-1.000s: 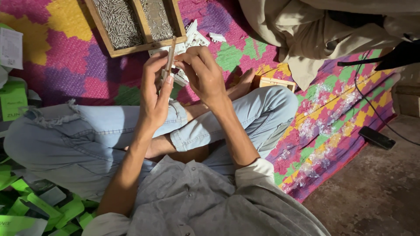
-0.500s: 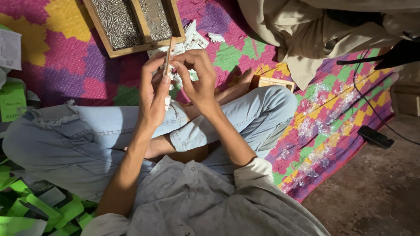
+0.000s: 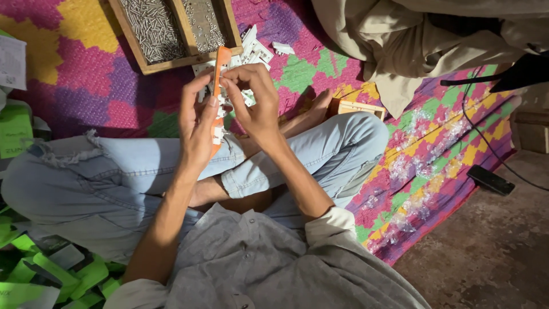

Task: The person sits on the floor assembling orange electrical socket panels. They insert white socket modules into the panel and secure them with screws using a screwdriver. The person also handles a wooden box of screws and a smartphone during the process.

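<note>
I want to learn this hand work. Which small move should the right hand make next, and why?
Probably press its pinched fingertips down onto the orange strip. The left hand holds that strip upright, and the right hand pinches at its upper part; what it pinches is too small to tell.

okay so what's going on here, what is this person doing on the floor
A person sits cross-legged on a colourful woven mat. The left hand holds a long orange strip upright, and the right hand pinches at its upper part. Just beyond the hands lie white plastic parts and a wooden tray of small metal screws. Green packets lie by the left knee.
</note>
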